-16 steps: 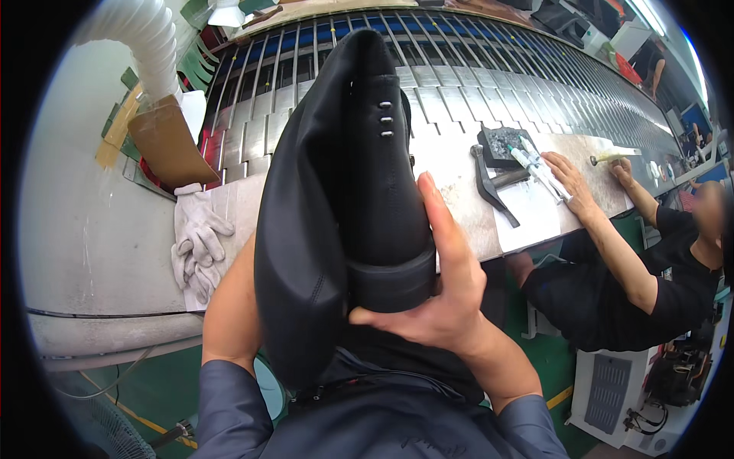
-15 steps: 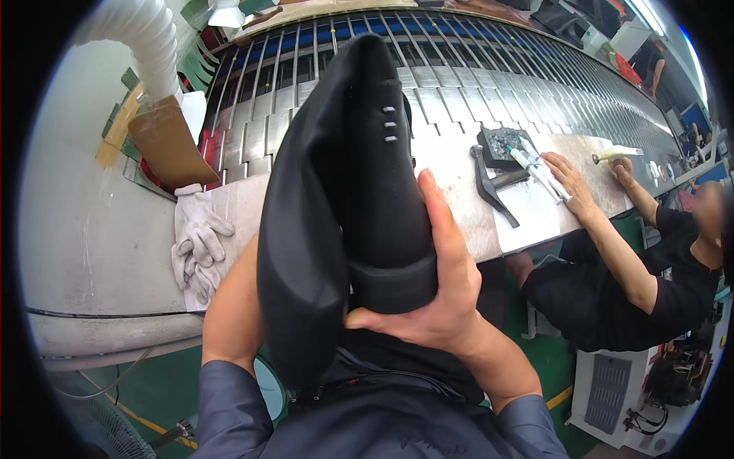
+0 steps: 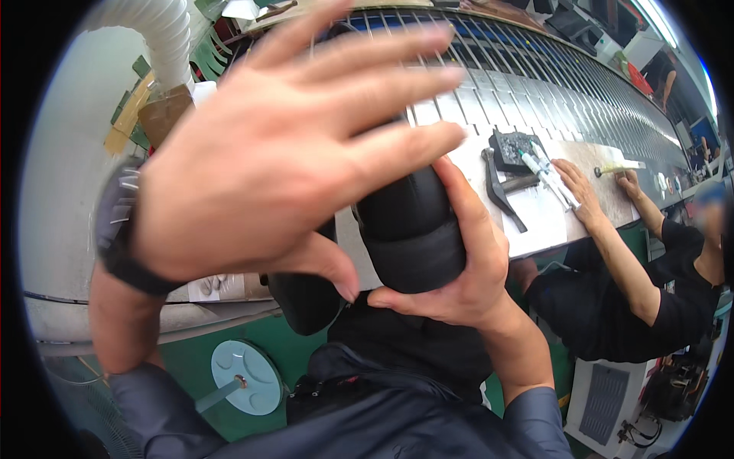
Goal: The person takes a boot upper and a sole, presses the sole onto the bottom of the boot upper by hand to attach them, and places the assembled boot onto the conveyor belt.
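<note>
A black boot [image 3: 417, 256] is held in front of me, its thick heel end turned toward me. Around that heel my right hand [image 3: 482, 268] is wrapped, the thumb under the near edge and fingers along the right side. The soft black shaft [image 3: 306, 306] hangs at the left. My left hand [image 3: 267, 153], with a black wristwatch [image 3: 122, 222], is raised over the boot, slightly blurred. Its fingers are spread and grip nothing; whether it touches the boot I cannot tell. It hides much of the boot's far part.
On the bench lie a hammer [image 3: 501, 187], a black box [image 3: 516, 149] of small bits and syringes [image 3: 550, 180]. A co-worker's hand [image 3: 581, 195] rests beside the syringes. Beyond runs a slatted metal conveyor [image 3: 520, 92]. A pale glove [image 3: 214, 287] shows partly at the left.
My left hand has come up from behind the boot's left side and now spreads over it. The boot has shifted slightly right, and its shaft hangs lower. My right hand keeps its hold.
</note>
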Tool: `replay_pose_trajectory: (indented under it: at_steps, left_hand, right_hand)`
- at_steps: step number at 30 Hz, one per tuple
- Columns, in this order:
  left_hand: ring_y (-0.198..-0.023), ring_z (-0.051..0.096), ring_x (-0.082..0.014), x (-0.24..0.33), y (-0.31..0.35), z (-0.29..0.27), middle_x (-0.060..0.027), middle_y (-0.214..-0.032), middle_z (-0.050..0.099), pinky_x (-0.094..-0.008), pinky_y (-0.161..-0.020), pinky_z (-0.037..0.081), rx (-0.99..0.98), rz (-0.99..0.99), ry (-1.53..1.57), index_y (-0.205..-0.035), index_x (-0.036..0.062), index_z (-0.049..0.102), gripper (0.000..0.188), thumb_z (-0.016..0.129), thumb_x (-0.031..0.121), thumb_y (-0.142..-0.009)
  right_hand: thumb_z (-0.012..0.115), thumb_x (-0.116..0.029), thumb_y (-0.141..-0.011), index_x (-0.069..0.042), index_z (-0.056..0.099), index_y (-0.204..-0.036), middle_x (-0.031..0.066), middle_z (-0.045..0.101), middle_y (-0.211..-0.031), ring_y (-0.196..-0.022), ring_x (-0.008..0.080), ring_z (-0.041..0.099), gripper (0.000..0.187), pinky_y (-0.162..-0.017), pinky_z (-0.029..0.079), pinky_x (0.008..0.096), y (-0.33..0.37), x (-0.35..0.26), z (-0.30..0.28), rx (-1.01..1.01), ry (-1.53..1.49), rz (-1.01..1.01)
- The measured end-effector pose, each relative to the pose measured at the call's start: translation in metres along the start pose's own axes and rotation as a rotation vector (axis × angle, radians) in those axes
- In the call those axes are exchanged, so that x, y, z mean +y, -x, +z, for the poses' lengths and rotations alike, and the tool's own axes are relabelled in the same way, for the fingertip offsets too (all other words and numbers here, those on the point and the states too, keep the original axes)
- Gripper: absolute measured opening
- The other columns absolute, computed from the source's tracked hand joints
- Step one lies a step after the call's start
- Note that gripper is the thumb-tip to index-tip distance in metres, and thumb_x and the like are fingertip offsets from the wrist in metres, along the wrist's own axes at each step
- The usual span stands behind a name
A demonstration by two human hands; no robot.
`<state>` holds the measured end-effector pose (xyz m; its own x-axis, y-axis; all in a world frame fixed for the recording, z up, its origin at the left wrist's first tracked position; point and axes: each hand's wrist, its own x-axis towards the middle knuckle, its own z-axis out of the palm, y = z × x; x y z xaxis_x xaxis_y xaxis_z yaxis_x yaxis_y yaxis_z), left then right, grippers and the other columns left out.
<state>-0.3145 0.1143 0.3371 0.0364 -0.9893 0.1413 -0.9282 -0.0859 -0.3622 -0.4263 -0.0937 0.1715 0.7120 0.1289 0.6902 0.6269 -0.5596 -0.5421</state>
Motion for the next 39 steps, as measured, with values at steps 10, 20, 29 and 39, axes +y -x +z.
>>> replay_pose_trajectory:
  at_steps: [10, 20, 29, 39]
  left_hand:
    - [-0.127, 0.06, -0.0363, 0.043, -0.001, 0.062, -0.0134, -0.125, 0.066, -0.0817, -0.115, 0.033, 0.237, -0.089, 0.058, -0.121, 0.0062, 0.073, 0.079, 0.07, 0.071, -0.077]
    - [-0.139, 0.061, -0.0255, 0.116, 0.0, 0.078, -0.0062, -0.142, 0.069, -0.0573, -0.129, 0.033, 0.565, 0.059, 0.45, -0.131, 0.0208, 0.077, 0.034, 0.075, 0.022, -0.097]
    - [-0.16, 0.037, -0.0348, 0.065, 0.025, 0.235, -0.0159, -0.174, 0.035, -0.0543, -0.128, 0.033, 0.434, -0.745, 1.201, -0.171, 0.0052, 0.028, 0.111, 0.094, 0.028, -0.084]
    - [-0.147, 0.056, -0.0375, 0.085, 0.002, 0.252, -0.0234, -0.166, 0.046, -0.0461, -0.118, 0.048, 0.298, -0.284, 1.129, -0.162, 0.0048, 0.049, 0.103, 0.099, 0.034, -0.076]
  right_hand:
    - [0.099, -0.041, -0.075, 0.014, 0.039, -0.158, 0.0422, 0.044, -0.158, -0.147, 0.0538, 0.05, 0.116, -0.118, 0.048, 0.0514, 0.033, 0.007, 0.006, 0.106, -0.224, 0.019]
    - [0.097, -0.027, -0.08, 0.007, 0.033, -0.166, 0.0322, 0.047, -0.163, -0.149, 0.0401, 0.054, 0.112, -0.122, 0.045, 0.0456, 0.118, -0.006, -0.006, 0.104, -0.303, 0.322]
    - [0.082, -0.012, -0.096, 0.013, 0.048, -0.15, 0.0456, 0.047, -0.155, -0.143, 0.0523, 0.055, 0.069, -0.118, 0.05, 0.0534, 0.203, -0.037, 0.031, 0.092, -0.116, 0.383]
    - [0.079, -0.014, -0.099, -0.004, 0.032, -0.162, 0.0395, 0.028, -0.168, -0.152, 0.0533, 0.043, 0.078, -0.122, 0.046, 0.059, 0.28, -0.006, 0.071, -0.002, -0.299, 0.439]
